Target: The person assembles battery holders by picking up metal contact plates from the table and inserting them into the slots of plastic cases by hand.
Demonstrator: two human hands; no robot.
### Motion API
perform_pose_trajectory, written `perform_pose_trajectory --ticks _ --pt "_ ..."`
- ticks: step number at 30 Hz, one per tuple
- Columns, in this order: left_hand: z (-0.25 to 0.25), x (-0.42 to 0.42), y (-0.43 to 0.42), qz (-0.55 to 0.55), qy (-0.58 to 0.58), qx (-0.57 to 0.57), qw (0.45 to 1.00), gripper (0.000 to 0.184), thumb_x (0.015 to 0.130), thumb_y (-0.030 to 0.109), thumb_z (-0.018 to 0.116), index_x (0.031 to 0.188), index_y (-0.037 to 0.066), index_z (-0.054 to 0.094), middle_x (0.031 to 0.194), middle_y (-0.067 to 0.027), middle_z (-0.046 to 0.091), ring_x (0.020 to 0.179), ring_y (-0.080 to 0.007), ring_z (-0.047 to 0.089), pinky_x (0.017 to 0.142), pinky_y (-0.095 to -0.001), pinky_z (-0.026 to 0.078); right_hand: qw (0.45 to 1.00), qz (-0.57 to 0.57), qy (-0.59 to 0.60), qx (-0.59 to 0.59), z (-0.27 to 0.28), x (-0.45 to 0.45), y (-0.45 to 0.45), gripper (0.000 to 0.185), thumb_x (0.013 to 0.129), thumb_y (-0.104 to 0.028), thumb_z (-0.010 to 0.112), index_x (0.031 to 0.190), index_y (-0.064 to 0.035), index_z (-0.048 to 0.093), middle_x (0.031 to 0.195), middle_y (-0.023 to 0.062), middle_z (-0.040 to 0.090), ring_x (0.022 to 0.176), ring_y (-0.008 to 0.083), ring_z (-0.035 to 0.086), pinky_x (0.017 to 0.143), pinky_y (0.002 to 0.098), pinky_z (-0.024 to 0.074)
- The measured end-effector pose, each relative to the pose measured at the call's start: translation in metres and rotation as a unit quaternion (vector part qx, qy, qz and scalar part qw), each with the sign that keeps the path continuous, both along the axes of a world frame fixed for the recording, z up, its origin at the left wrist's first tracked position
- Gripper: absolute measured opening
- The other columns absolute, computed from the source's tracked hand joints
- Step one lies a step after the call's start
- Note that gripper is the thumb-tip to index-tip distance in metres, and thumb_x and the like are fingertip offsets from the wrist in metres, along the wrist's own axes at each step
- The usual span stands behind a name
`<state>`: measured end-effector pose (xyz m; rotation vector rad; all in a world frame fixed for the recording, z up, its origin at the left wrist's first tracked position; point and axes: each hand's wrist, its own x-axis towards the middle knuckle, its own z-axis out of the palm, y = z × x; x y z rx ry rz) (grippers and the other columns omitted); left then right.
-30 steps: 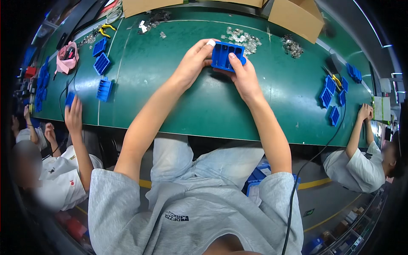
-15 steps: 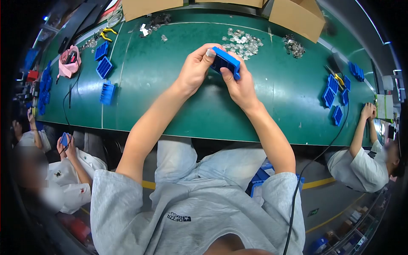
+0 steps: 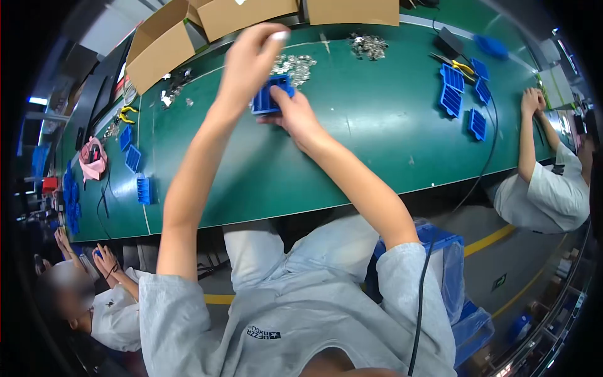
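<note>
Tray (image 3: pixel 264 103) pinched singly in right hand (image 3: pixel 298 117) above bench (image 3: pixel 276 179); at least eight more around, plus two pliers (image 3: pixel 463 68). Left hand (image 3: pixel 249 61) lifted just beside, blurred, fingers curled; cannot tell whether holding anything.

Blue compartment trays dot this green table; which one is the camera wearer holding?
The blue compartment tray gripped in the right hand, just below the left hand in view; the other trays lie unheld at the table's left and right.
</note>
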<state>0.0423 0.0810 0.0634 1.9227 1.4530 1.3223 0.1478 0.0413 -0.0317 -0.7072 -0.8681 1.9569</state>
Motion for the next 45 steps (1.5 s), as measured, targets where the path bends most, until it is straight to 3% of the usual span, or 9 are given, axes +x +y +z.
perform_pose_trajectory --ticks 3,6,7,16,21,24,30,39,45 --pt "-0.028 0.068 0.048 -0.107 0.15 0.033 0.982 0.024 0.087 0.016 0.056 0.102 0.001 0.066 0.099 -0.019 0.066 0.092 -0.0359 0.063 0.083 -0.0423 0.049 0.998 0.037 -0.012 -0.041 0.004 -0.004 -0.004 0.025 0.096 -0.024 0.052 0.11 -0.0034 0.052 0.092 0.0081 0.062 0.074 0.0166 0.063 0.063 0.0294 0.0562" --pt "-0.068 0.096 0.097 -0.071 0.18 0.01 0.981 0.022 0.086 0.013 0.055 0.101 0.002 0.067 0.097 -0.0187 0.068 0.093 -0.0355 0.064 0.084 -0.0434 0.05 0.998 0.057 -0.012 -0.021 0.022 0.005 -0.008 0.017 0.094 -0.02 0.052 0.103 -0.0057 0.053 0.084 0.0061 0.06 0.065 0.0143 0.059 0.055 0.026 0.0496" --pt "-0.075 0.098 0.108 -0.08 0.178 0.009 0.981 0.023 0.085 0.013 0.057 0.103 0.002 0.067 0.097 -0.0182 0.068 0.092 -0.0344 0.064 0.083 -0.0426 0.05 0.993 0.112 -0.035 -0.008 0.005 0.003 0.0 0.029 0.098 -0.033 0.05 0.11 -0.0079 0.055 0.108 0.0069 0.059 0.092 0.0156 0.06 0.077 0.0327 0.0511" --pt "-0.107 0.098 0.118 -0.093 0.23 -0.005 0.969 0.021 0.082 0.015 0.063 0.101 0.006 0.068 0.092 -0.0159 0.067 0.088 -0.0302 0.065 0.079 -0.0402 0.051 0.975 0.045 -0.1 0.195 -0.012 -0.002 0.003 0.028 0.09 -0.023 0.063 0.113 -0.0072 0.056 0.108 0.0055 0.06 0.103 0.0154 0.054 0.091 0.0342 0.044" --pt "-0.087 0.088 0.1 -0.096 0.142 0.012 0.985 0.021 0.085 0.02 0.065 0.101 0.006 0.067 0.091 -0.0142 0.068 0.083 -0.0252 0.065 0.074 -0.037 0.052 0.984 0.119 -0.068 0.11 -0.014 -0.002 0.003 0.033 0.093 -0.026 0.06 0.117 -0.0046 0.054 0.112 0.0073 0.06 0.1 0.0163 0.058 0.083 0.0348 0.0503" --pt "-0.024 0.044 0.03 -0.045 -0.023 0.091 0.995 0.021 0.09 0.019 0.065 0.102 0.002 0.067 0.089 -0.0046 0.069 0.075 -0.0089 0.061 0.065 -0.0242 0.049 0.995 0.095 -0.017 0.019 -0.001 -0.001 0.001 0.027 0.097 -0.025 0.053 0.113 -0.0031 0.053 0.101 0.008 0.062 0.085 0.0183 0.062 0.071 0.0358 0.0559" --pt "-0.078 -0.075 -0.061 0.141 -0.133 0.014 0.981 0.012 0.091 0.008 0.063 0.1 0.0 0.065 0.091 -0.0047 0.067 0.083 -0.0099 0.062 0.075 -0.0245 0.05 0.986 0.071 0.144 -0.04 0.012 0.009 0.009 0.047 0.101 -0.032 0.04 0.127 0.0067 0.045 0.118 0.023 0.059 0.106 0.035 0.061 0.087 0.0423 0.0544" --pt "-0.092 -0.076 -0.075 0.085 -0.003 0.052 0.995 0.014 0.084 0.004 0.062 0.098 0.004 0.065 0.095 -0.0097 0.066 0.082 -0.0264 0.065 0.07 -0.0335 0.052 0.991 0.052 0.104 -0.069 0.009 -0.003 0.006 0.051 0.102 -0.035 0.037 0.13 0.0059 0.043 0.125 0.0218 0.056 0.114 0.0334 0.057 0.096 0.0438 0.0477" --pt "-0.098 -0.081 -0.074 0.056 0.021 0.08 0.995 0.017 0.083 -0.001 0.063 0.099 0.002 0.064 0.101 -0.0084 0.065 0.087 -0.0216 0.064 0.068 -0.0301 0.052 0.996 0.035 0.052 -0.065 0.012 -0.008 0.002 0.051 0.101 -0.036 0.037 0.132 0.005 0.042 0.126 0.0214 0.055 0.115 0.0332 0.056 0.097 0.0447 0.0467"
